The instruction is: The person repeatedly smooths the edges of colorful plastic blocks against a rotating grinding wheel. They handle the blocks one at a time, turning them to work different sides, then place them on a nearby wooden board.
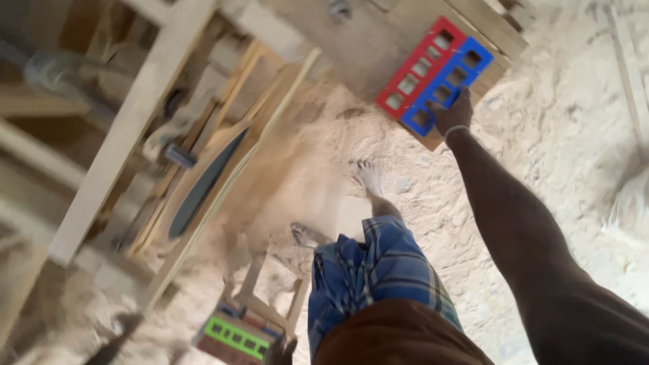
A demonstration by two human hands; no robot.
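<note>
The right hand (pixel 451 113) reaches far ahead and grips the near end of a blue slotted frame (pixel 446 84), fingers closed on it. A red slotted frame (pixel 420 65) lies touching alongside, both resting on wooden boards (pixel 487 30) above the sawdust-covered floor (pixel 561 135). Their slots look empty. The left hand is out of view.
</note>
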